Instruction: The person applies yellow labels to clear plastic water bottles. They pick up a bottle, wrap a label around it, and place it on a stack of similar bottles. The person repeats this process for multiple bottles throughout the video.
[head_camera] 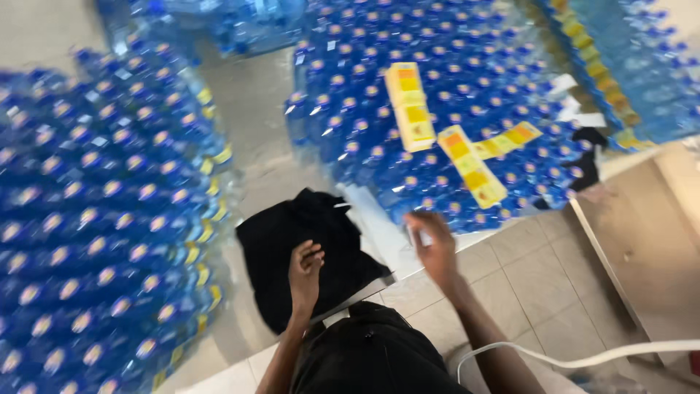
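Observation:
My left hand (304, 273) rests with curled fingers on a black cloth (292, 241) that lies on a low pale surface (379, 233). My right hand (432, 246) hovers blurred at the edge of a block of shrink-wrapped blue-capped water bottles (379, 109); something small and pale shows at its fingers, too blurred to tell what. Yellow and orange cartons (410, 106) lie on top of those bottles.
A second big stack of blue-capped bottle packs (95, 219) stands at the left, with more packs (240, 22) at the back and a row (642, 66) at the right. Tiled floor (539, 277) lies below, crossed by a white cable (583, 357). A dark item (587, 157) sits at the right.

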